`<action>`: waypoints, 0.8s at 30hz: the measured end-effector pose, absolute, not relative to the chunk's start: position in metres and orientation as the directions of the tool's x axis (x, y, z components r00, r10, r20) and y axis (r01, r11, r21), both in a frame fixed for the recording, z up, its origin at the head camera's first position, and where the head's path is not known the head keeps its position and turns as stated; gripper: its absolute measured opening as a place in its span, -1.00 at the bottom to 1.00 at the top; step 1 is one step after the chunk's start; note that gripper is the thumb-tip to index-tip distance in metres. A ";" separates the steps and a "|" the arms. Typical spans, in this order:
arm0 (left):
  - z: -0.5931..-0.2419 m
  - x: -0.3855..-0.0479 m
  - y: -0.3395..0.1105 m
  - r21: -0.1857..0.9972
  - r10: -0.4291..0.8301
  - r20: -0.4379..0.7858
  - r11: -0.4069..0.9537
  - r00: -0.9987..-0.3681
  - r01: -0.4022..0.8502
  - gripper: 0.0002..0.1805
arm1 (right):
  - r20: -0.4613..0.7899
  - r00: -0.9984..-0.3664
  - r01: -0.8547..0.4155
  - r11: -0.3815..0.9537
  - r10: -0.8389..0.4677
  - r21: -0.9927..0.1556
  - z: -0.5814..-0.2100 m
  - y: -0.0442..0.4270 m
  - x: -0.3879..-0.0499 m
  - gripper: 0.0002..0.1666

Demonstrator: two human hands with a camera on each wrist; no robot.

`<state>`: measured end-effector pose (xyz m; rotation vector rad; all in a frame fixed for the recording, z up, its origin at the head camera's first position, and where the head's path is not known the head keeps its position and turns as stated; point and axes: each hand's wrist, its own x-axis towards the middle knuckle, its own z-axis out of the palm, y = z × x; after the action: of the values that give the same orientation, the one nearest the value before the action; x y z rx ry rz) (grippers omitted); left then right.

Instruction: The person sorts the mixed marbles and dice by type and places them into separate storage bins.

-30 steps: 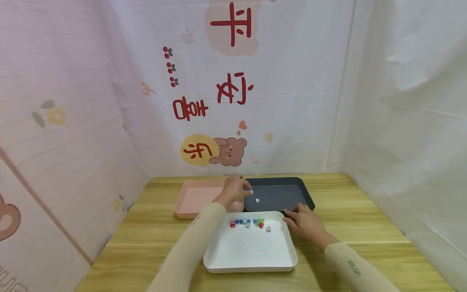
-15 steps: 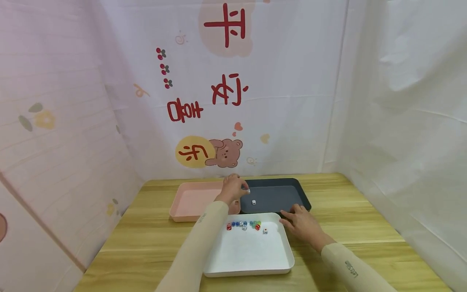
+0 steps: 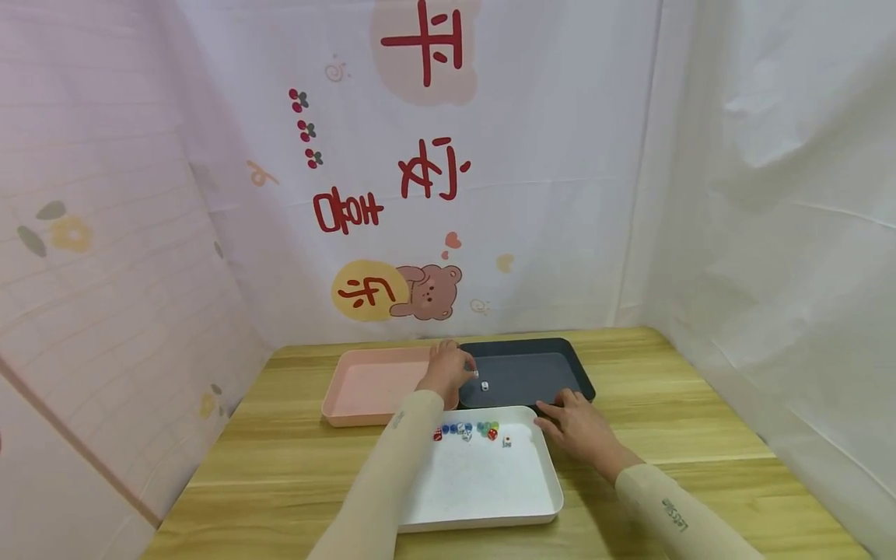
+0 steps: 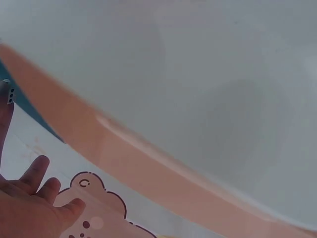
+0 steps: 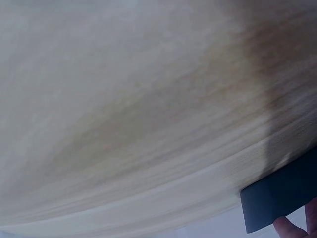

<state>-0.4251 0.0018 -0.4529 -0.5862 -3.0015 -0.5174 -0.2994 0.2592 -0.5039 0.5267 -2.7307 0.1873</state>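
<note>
Near end: white tray, lower centre, has 2 red dice, blue beads, green beads and a spare white die toward its far side. Right hand, right of centre, is at the near edge of the dark tray, fingers loosely extended, no closed grip visible; can't tell if it presses the rim. Farther in: 1 loose die on the dark tray's floor. Just past it, left hand, tips nearly together, pinches 1 held die at that tray's left end. Pink tray sits left of centre. Step looks like setting the held die down; next move calls for a low release, without nudging the loose die
</note>
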 end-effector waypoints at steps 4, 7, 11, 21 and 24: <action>-0.460 -0.426 0.001 0.287 0.347 0.103 0.887 -0.932 0.362 -0.89 | 0.364 -0.867 -0.384 0.922 -0.339 -0.055 -0.504 0.259 -0.301 -0.50; -0.461 -0.425 0.001 0.274 0.354 0.109 0.888 -0.929 0.370 -0.82 | 0.367 -0.866 -0.383 0.922 -0.338 -0.054 -0.505 0.259 -0.301 -0.50; -0.460 -0.423 -0.002 0.270 0.363 0.108 0.885 -0.925 0.379 -0.74 | 0.379 -0.861 -0.389 0.919 -0.340 -0.059 -0.505 0.260 -0.301 -0.51; -0.457 -0.417 -0.014 0.339 0.348 0.103 0.868 -0.932 0.362 -0.74 | 0.385 -0.860 -0.388 0.919 -0.335 -0.067 -0.507 0.261 -0.302 -0.52; -0.456 -0.417 -0.020 0.334 0.360 0.131 0.861 -0.924 0.383 -0.76 | 0.383 -0.859 -0.392 0.917 -0.339 -0.068 -0.506 0.259 -0.302 -0.52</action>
<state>-0.4167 -0.0198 -0.4560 -0.5935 -2.9686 -0.5537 -0.3018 0.2595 -0.5065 0.5360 -2.7092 0.2029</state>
